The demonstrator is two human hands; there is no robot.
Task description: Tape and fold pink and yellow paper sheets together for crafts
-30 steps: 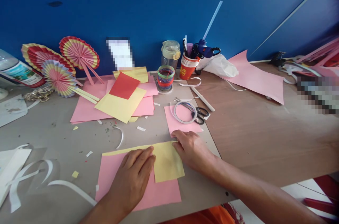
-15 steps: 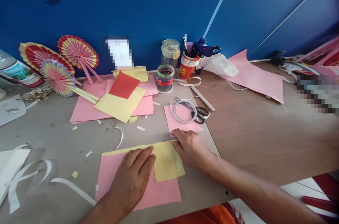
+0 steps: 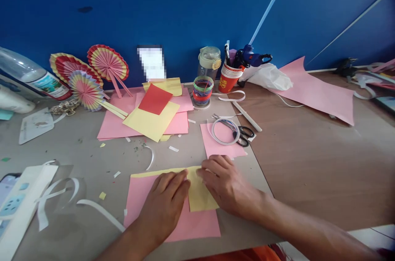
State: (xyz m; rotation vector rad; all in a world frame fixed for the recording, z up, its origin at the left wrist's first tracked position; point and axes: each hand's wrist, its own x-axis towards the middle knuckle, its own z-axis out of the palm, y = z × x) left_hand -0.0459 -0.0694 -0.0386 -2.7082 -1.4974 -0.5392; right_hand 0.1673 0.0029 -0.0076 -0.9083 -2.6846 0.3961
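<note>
In front of me a pink paper sheet (image 3: 197, 228) lies flat on the grey desk. A yellow strip shows along its far edge, and a square yellow paper (image 3: 202, 197) overlaps its right part; whether strip and square are one piece I cannot tell. My left hand (image 3: 165, 203) rests flat on the pink sheet, fingers stretched, tips at the yellow paper's left edge. My right hand (image 3: 224, 183) presses its bent, spread fingers down on the yellow paper's upper right. Just beyond it, a tape roll (image 3: 225, 143) and black-handled scissors (image 3: 247, 131) lie on a smaller pink sheet (image 3: 207, 142).
Folded paper fans (image 3: 108, 63) lean at the back left beside stacked coloured papers (image 3: 108, 125). A paper cup (image 3: 228, 82) holding a glue gun (image 3: 254, 57) stands by a clear bottle (image 3: 210, 57). At the left are a power strip (image 3: 18, 211) and white paper strips (image 3: 98, 211).
My right hand has moved down and onto the yellow paper from its upper right edge. The left hand stays on the pink sheet. The camera view has turned slightly left.
</note>
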